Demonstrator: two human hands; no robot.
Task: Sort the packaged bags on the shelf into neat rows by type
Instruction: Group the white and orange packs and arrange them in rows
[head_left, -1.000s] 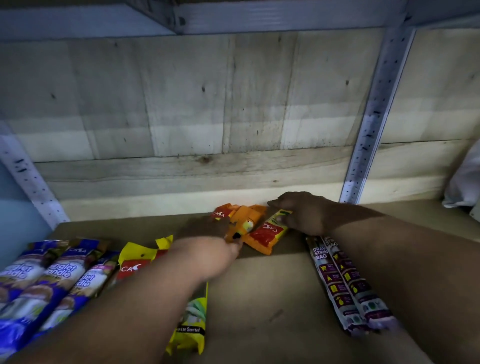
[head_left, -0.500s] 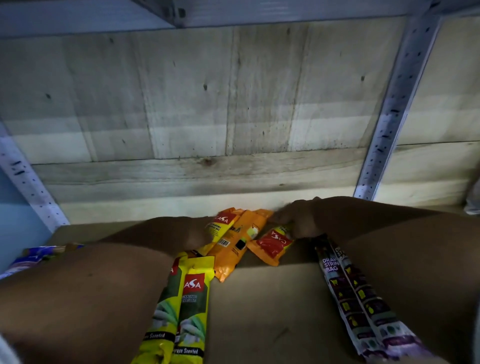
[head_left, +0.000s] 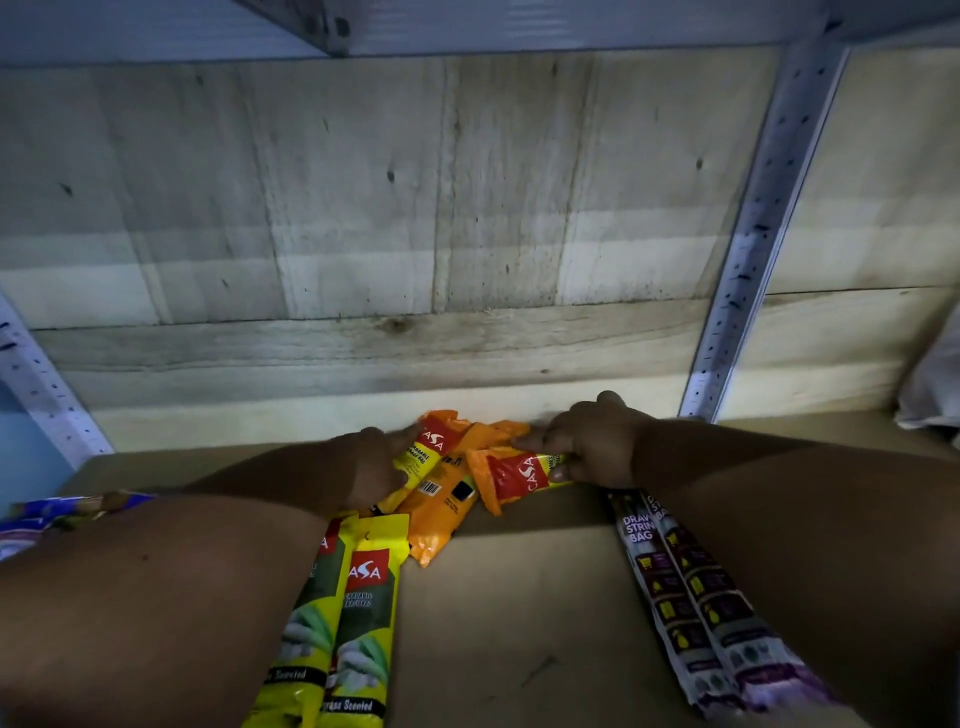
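Note:
Three orange packaged bags lie in a loose heap at the back of the brown shelf (head_left: 519, 597). My left hand (head_left: 371, 467) rests on the leftmost orange bag (head_left: 434, 444), fingers closed over it. My right hand (head_left: 592, 441) pinches the right orange bag (head_left: 514, 475) by its far end. Between them the middle orange bag (head_left: 441, 512) lies face down, barcode up. Two yellow bags (head_left: 358, 623) lie side by side in front of my left arm. Two white and purple drawstring bags (head_left: 675, 597) lie side by side under my right forearm.
Blue and purple bags (head_left: 47, 517) show at the far left, mostly hidden by my left arm. A wooden plank wall (head_left: 415, 234) closes the back. Perforated metal uprights (head_left: 748, 249) stand at right and left. A white bag (head_left: 935, 384) sits at the far right.
The view has shifted left and closer. My left hand moved deeper onto the left orange bag; the yellow bags now lie straight, side by side. My right hand stays on the right orange bag.

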